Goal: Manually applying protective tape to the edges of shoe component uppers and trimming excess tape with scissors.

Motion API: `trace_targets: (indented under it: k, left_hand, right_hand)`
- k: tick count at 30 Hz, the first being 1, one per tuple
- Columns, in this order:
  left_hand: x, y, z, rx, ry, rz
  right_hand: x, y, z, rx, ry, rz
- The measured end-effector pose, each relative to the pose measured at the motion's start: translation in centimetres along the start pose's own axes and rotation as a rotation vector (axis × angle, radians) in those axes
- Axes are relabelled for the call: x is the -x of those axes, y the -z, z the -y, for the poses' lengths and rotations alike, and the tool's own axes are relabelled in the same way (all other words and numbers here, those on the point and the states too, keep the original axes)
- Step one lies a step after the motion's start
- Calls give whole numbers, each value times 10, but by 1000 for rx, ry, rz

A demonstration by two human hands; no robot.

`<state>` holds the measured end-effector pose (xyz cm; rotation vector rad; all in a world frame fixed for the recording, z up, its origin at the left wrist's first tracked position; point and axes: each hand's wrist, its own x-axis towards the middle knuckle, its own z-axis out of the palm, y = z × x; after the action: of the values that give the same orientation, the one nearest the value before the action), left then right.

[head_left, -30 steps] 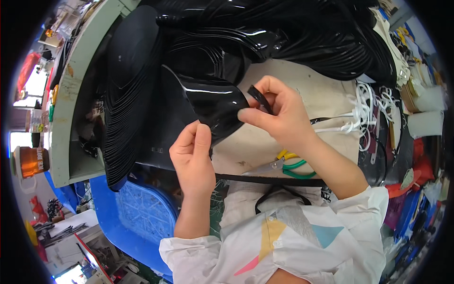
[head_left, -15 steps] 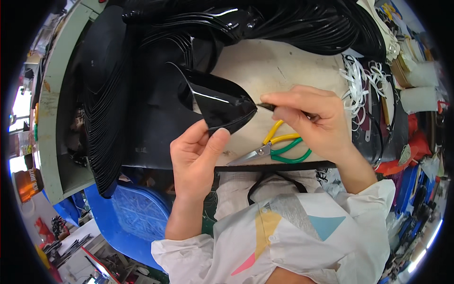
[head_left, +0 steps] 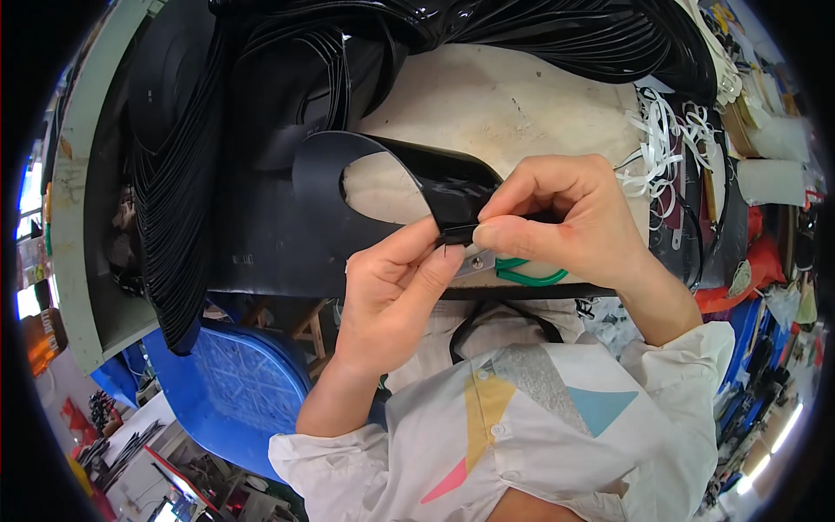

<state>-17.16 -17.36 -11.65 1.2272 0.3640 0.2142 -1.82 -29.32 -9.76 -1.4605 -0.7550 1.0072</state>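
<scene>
Between my hands is a black shoe upper (head_left: 435,170), glossy outside and matte inside, with a wide oval opening toward the left. My left hand (head_left: 391,296) is closed, thumb and fingers pinching its lower edge. Right beside that grip, the thumb and forefinger of my right hand (head_left: 578,217) pinch the same edge near the seam. My right hand's other fingers are curled, and a dark bit shows under them that I cannot make out. Scissors (head_left: 535,270) lie on the bench below my right hand. Only a green handle and part of the metal pivot show.
Stacks of black uppers (head_left: 178,191) line the left side, with another glossy pile (head_left: 591,39) along the back. White strips (head_left: 657,157) lie tangled at the right. A blue plastic chair (head_left: 235,383) stands below left, beside a pale green frame (head_left: 74,187).
The upper has turned, showing its oval opening and matte lining. My right hand has moved from the pointed end to the lower edge, near my left, covering most of the scissors.
</scene>
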Motion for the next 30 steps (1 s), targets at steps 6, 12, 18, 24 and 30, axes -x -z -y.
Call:
trace_targets:
  k: [6,12,18,24,30]
  left_hand:
    - [2,-6,-1,-56,13,-44]
    - [3,-6,12,-340,-105,-269]
    - [15,16,22,-317,-207,-456]
    - [21,19,27,-245,-215,-422]
    - [17,7,30,-220,-227,-454]
  right_hand:
    - [0,-3,6,32,-71,10]
    - [1,-5,-3,72,-40,19]
    - [6,61,-4,129,182,-249]
    - [2,145,-6,1622,691,-880]
    - [-11,9,-14,669,410,60]
